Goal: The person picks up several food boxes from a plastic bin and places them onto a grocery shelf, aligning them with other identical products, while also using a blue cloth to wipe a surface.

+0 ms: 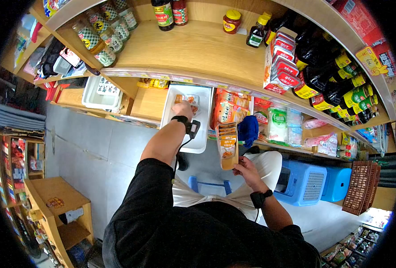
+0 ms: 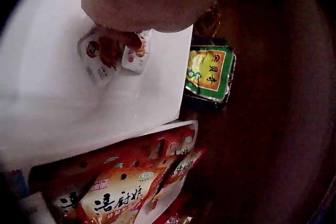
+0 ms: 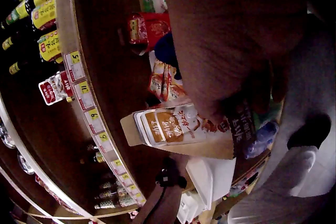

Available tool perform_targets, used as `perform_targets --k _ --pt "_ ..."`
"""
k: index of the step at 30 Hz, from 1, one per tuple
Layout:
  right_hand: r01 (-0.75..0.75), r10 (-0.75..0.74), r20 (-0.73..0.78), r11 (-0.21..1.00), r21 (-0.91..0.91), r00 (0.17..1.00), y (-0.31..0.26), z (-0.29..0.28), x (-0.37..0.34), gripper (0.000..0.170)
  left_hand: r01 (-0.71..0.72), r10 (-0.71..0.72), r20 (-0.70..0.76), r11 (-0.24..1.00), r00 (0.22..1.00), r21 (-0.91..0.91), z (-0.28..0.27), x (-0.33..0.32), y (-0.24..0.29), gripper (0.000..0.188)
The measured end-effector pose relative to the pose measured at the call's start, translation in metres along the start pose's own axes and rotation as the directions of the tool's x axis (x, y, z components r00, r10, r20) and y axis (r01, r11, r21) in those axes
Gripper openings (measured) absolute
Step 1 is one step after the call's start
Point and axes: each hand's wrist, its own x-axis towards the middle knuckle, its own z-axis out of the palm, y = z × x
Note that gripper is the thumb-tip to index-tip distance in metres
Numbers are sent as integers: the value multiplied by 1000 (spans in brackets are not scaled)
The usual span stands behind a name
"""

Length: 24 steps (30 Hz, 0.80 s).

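Note:
In the head view my left hand (image 1: 182, 110) is down inside a white plastic bin (image 1: 199, 142), over several small sauce packets (image 1: 191, 99). The left wrist view shows a finger curled over the edge of one white-and-orange packet (image 2: 137, 56), with another packet (image 2: 97, 58) beside it; the thumb is hidden. My right hand (image 1: 249, 172) grips the near end of an open cardboard box (image 1: 227, 162), tilted above my lap. Orange-and-white packets (image 1: 228, 144) stand in a row in the box. The right wrist view looks along the box (image 3: 210, 149), its packets facing outward.
Red-and-orange bags (image 1: 230, 107) sit right of the bin, next to a blue cloth (image 1: 248, 131). Above is a wooden shelf (image 1: 184, 49) with jars, bottles and a box of red packets (image 1: 283, 62). Blue stools (image 1: 311, 183) and a brown basket (image 1: 361, 187) stand at the right.

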Motion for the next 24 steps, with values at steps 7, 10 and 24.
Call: perform_targets --k 7,10,24 --pt "5 -5 -5 1000 0 1000 1 -2 0 38 -54 52 -23 996 998 -73 16 20 -22 22" --pt "1 -1 -17 1000 9 1000 -1 1 -1 37 33 -78 -66 858 995 -512 79 77 -41 18" --pt "50 -50 -29 999 1 998 -1 3 0 31 155 -97 195 -320 976 -935 13 -69 -41 15"
